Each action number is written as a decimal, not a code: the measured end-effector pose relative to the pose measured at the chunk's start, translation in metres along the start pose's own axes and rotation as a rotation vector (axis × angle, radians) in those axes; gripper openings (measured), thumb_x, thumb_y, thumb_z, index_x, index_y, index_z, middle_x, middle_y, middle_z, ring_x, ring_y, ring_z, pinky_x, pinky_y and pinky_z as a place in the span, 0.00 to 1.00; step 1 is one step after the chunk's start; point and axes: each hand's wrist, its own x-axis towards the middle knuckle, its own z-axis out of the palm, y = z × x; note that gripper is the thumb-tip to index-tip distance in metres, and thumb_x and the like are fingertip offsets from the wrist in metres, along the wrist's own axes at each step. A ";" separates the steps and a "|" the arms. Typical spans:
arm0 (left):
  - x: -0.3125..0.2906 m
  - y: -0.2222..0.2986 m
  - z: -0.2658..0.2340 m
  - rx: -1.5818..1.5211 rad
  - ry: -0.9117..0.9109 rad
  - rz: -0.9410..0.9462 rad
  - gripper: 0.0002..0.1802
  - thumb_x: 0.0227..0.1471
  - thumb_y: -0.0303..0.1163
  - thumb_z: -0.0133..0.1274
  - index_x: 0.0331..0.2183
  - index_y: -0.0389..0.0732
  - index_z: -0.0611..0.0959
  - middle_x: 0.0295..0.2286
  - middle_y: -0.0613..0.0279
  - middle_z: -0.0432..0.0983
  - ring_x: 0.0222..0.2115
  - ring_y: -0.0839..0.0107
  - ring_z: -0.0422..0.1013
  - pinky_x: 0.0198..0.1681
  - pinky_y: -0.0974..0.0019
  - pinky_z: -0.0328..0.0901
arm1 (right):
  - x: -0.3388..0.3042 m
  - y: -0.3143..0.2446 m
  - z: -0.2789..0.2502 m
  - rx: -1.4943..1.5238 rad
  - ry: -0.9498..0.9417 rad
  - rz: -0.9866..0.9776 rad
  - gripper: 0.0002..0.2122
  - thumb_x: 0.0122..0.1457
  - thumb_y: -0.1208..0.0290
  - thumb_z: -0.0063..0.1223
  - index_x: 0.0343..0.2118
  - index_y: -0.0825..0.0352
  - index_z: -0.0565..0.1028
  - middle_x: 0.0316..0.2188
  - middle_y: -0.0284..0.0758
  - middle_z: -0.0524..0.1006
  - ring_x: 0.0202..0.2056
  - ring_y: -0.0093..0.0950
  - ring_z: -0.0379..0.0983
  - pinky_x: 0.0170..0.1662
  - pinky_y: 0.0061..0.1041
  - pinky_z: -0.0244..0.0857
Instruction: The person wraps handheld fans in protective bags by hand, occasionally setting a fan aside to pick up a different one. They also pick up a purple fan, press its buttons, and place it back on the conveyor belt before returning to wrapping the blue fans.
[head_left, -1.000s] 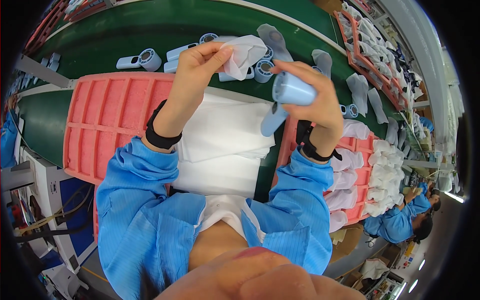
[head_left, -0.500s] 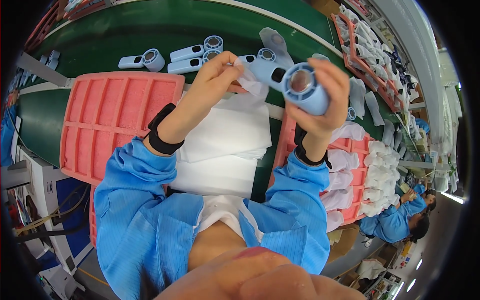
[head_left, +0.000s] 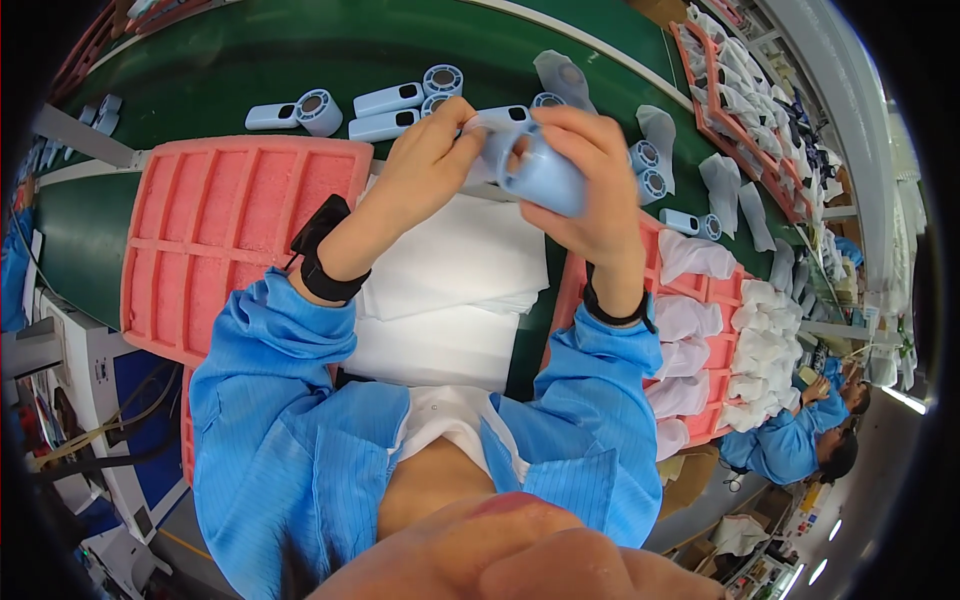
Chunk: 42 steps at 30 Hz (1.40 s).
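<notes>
My right hand is wrapped round the thick round head of a light blue handheld fan, somewhat smeared by motion. The fan's handle points left, towards my left hand. Between thumb and fingers, that left hand pinches the edge of a thin white translucent bag. Fan and bag meet between my hands; how far the handle sits inside cannot be made out. Below them lies a stack of flat white bags.
Several blue fans lie on the green conveyor belt beyond my hands. A pink compartment tray is at left; another pink tray at right holds white-wrapped items. A person in blue works far right.
My right hand has brought the fan leftwards to the bag, and its handle is now largely hidden there. My left hand keeps its pinch. The fans on the belt have shifted slightly right.
</notes>
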 end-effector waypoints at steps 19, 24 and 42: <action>-0.001 0.018 0.000 -0.387 0.216 -0.020 0.08 0.54 0.28 0.50 0.34 0.36 0.80 0.29 0.68 0.75 0.28 0.81 0.67 0.32 0.73 0.62 | -0.004 0.012 0.036 0.048 -0.120 0.082 0.42 0.36 0.75 0.68 0.57 0.72 0.58 0.46 0.46 0.65 0.44 0.43 0.65 0.45 0.33 0.63; -0.031 0.038 0.021 0.439 0.295 0.529 0.09 0.45 0.19 0.56 0.33 0.35 0.81 0.25 0.60 0.73 0.26 0.68 0.70 0.26 0.70 0.64 | 0.000 0.014 0.046 0.018 -0.042 0.151 0.40 0.39 0.76 0.65 0.57 0.74 0.57 0.45 0.48 0.66 0.45 0.45 0.64 0.47 0.34 0.62; -0.017 0.054 -0.042 -0.159 -0.150 0.573 0.26 0.39 0.30 0.62 0.44 0.42 0.75 0.43 0.56 0.68 0.43 0.62 0.66 0.45 0.62 0.62 | 0.012 -0.015 0.033 0.456 -0.097 0.438 0.31 0.41 0.72 0.64 0.50 0.70 0.64 0.46 0.41 0.71 0.46 0.35 0.69 0.45 0.30 0.65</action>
